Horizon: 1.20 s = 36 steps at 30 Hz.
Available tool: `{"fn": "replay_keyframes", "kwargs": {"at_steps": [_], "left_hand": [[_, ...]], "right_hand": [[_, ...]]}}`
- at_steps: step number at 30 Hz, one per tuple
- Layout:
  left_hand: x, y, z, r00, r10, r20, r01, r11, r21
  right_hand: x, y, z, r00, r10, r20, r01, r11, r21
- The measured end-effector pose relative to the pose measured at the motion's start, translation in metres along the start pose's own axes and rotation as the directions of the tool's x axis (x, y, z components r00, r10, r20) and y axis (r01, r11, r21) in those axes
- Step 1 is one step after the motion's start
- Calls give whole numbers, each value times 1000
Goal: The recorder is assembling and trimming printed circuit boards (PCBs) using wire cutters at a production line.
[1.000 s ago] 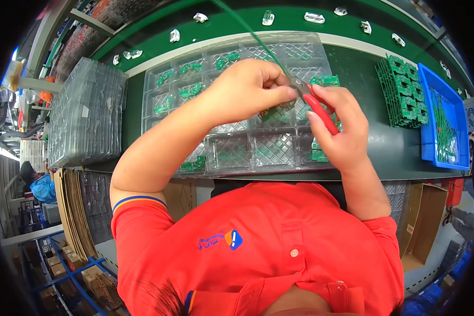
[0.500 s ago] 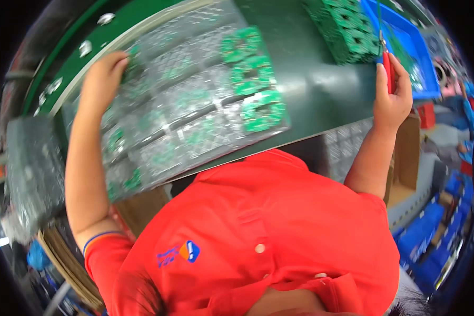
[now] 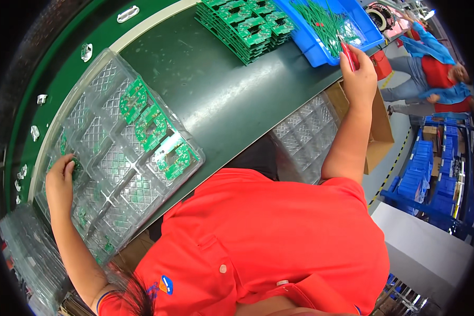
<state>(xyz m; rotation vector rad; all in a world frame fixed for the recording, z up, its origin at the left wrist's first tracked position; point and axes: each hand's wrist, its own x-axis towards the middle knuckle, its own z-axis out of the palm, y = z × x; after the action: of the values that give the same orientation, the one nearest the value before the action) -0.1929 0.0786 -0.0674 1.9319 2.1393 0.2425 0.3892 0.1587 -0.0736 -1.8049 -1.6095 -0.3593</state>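
Observation:
My left hand is closed at the left side of a clear plastic tray, thumb and finger pinching a small green circuit board that they partly hide. More small green boards lie along that side of the tray. Larger green circuit boards with cut-out middles sit in a row along its right side. My right hand is wrapped round red-handled pliers. Their tips point into a blue bin, over a heap of green wires.
Stacked green circuit boards stand beside the bin. White parts lie on a green strip beyond the table's raised edge. Stacked clear trays are at lower left. Another clear tray and a cardboard box sit below the table's right edge.
The whole view has turned, so the tray appears farther left and lower. My right hand, with the pliers, has come to the bin's near edge. My left hand stays at the tray's left side.

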Motion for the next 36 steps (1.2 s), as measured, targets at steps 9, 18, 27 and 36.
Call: {"fn": "replay_keyframes", "kwargs": {"at_steps": [9, 18, 27, 36], "left_hand": [[-46, -1, -69, 781, -11, -624, -187, 950, -250], [3, 71, -80, 354, 261, -898, -781, 611, -130], [28, 135, -85, 142, 202, -969, -955, 287, -80], [9, 111, -114, 75, 207, -976, -911, 411, 17]], "right_hand": [[-2, -66, 14, 932, -363, -4, 329, 839, 433], [-84, -126, 67, 646, -711, 279, 422, 636, 646], [-89, -129, 74, 706, -671, 225, 436, 663, 608], [-32, -122, 26, 708, -705, 29, 486, 517, 705]]}}
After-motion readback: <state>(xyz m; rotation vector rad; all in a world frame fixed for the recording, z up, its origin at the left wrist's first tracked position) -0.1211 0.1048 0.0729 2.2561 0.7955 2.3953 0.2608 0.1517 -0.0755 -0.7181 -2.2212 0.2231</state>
